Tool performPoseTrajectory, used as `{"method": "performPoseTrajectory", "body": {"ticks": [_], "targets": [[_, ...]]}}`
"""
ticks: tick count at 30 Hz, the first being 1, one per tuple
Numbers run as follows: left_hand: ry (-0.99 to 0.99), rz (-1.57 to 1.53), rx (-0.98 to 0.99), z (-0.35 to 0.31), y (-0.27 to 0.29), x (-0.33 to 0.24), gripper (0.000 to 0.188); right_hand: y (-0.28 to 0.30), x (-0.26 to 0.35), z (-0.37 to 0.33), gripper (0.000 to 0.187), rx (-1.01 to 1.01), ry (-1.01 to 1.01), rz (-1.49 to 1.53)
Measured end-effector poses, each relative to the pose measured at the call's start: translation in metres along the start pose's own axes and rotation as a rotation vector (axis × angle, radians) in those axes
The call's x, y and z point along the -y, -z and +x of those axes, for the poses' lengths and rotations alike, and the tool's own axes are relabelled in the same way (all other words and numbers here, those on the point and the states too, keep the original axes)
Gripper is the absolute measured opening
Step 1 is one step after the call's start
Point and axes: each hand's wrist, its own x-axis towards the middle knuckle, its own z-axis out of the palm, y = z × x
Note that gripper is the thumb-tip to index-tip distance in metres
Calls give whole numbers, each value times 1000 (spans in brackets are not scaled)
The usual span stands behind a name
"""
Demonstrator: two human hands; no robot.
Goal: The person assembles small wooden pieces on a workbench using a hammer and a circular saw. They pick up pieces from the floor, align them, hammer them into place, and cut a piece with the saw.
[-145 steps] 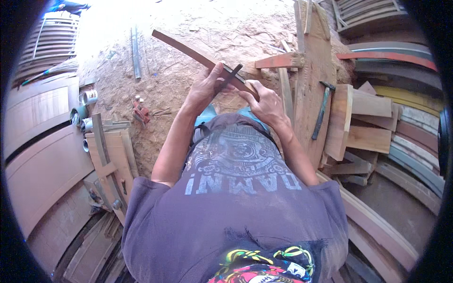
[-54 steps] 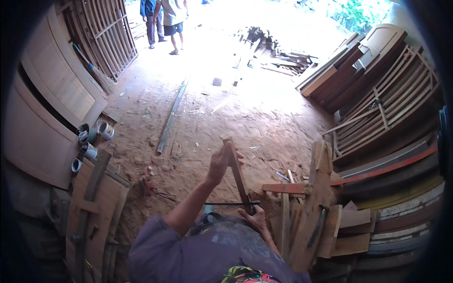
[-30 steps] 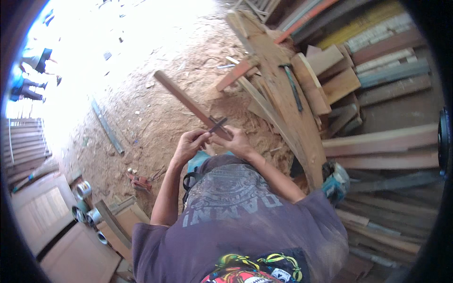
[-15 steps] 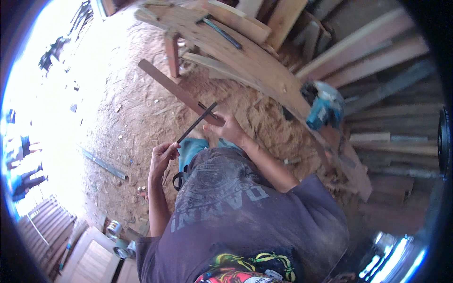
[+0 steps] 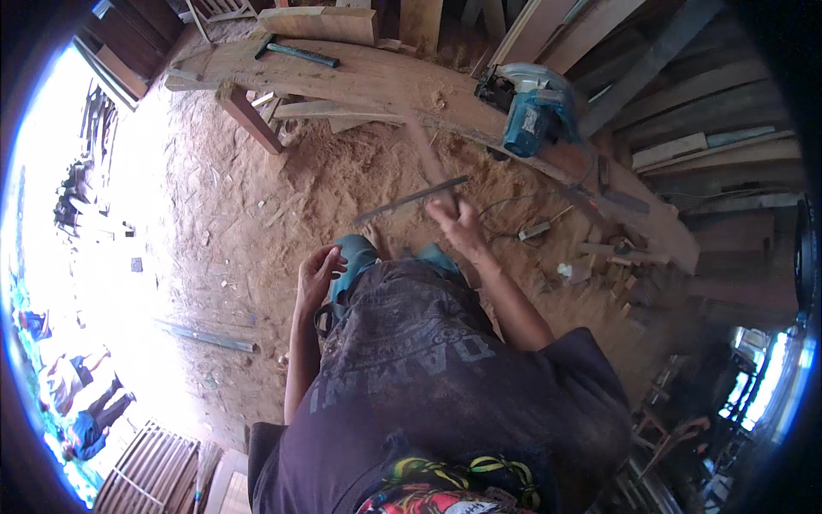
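My right hand [image 5: 460, 224] is closed around the near end of a narrow wooden strip [image 5: 421, 152], which is smeared by motion and points away toward the bench. A thin dark bar [image 5: 398, 205] lies crosswise at the same grip; its exact kind does not show. My left hand [image 5: 321, 270] hangs over my left knee with loosely curled fingers, apart from the bar and holding nothing that I can see.
A long plank bench [image 5: 385, 81] curves across the far side, carrying a hammer [image 5: 300, 55] and a teal circular saw [image 5: 539, 116]. Sawdust covers the ground [image 5: 342, 171]. Boards [image 5: 719, 94] are stacked at right. A metal bar [image 5: 205, 335] lies at left, with people [image 5: 90, 420] beyond.
My left hand has let go of the dark bar, which is now at my right hand with the wooden strip. The strip has swung to the right. The view has shifted too.
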Motion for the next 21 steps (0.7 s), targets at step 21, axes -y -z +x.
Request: {"method": "performPoseTrajectory", "body": {"ticks": [21], "targets": [[287, 52, -13, 57, 80, 11, 40, -42, -17, 83, 41, 286, -23, -634]]}}
